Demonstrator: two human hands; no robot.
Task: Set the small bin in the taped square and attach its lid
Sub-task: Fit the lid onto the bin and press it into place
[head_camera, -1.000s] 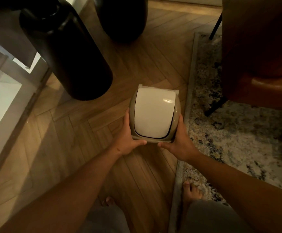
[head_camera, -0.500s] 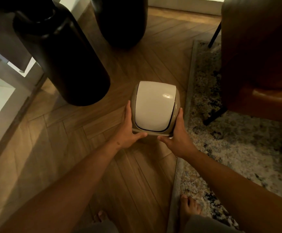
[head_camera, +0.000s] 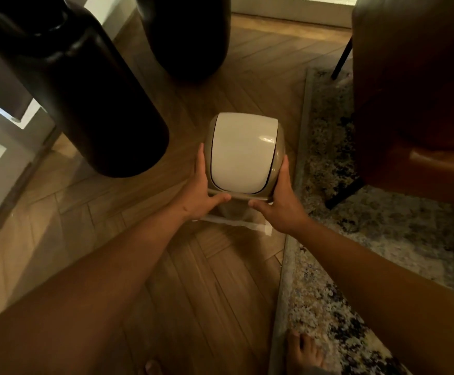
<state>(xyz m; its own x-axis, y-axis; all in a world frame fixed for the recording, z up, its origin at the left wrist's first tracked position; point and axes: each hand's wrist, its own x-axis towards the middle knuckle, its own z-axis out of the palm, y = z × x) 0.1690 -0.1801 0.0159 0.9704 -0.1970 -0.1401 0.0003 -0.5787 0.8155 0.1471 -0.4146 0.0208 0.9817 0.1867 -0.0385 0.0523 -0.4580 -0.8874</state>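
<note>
Two hands: clasped on opposite sides of the small bin (head_camera: 243,158), seen from above.
Left hand (head_camera: 202,189): grip closed on the bin's left side, thumb along the near rim.
Right hand (head_camera: 281,201): grip closed on the bin's right side, thumb along the near rim.
Lid (head_camera: 243,151): pale, domed, seated on the tan rim, long axis running away from the viewer, curved lower edge nearest.
Place: on or just above the wooden floor (head_camera: 220,280), which of the two unclear.
Tape (head_camera: 236,224): pale strip on the floor just nearer than the bin, between the wrists, corner at its right end.
Surroundings: patterned rug (head_camera: 355,266) to the right, dark vase (head_camera: 90,104) to the left.
</note>
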